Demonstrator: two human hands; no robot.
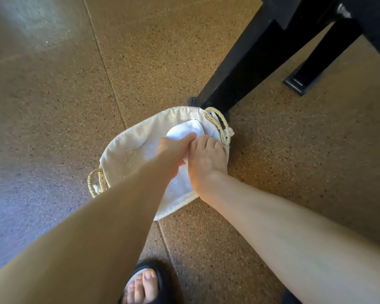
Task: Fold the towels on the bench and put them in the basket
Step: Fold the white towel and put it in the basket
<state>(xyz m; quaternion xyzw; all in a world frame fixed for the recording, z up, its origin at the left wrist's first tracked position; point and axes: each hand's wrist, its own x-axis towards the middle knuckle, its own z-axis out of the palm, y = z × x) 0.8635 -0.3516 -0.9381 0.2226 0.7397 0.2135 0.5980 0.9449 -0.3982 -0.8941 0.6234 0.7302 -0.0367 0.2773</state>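
Both your arms reach down to mid-frame, into the basket (127,148). Your left hand (173,150) and right hand (206,159) sit side by side, fingers curled onto the folded white towel (184,129). Firm grip or a mere press: can't tell. Towel lies inside the cream-lined basket, toward its upper right. Straw handle (219,126) just right of your right hand; black bench leg (239,69) behind.

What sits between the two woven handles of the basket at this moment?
In the head view, between the far handle and the near handle lie the basket's cloth lining, a white towel, and both hands, left and right.
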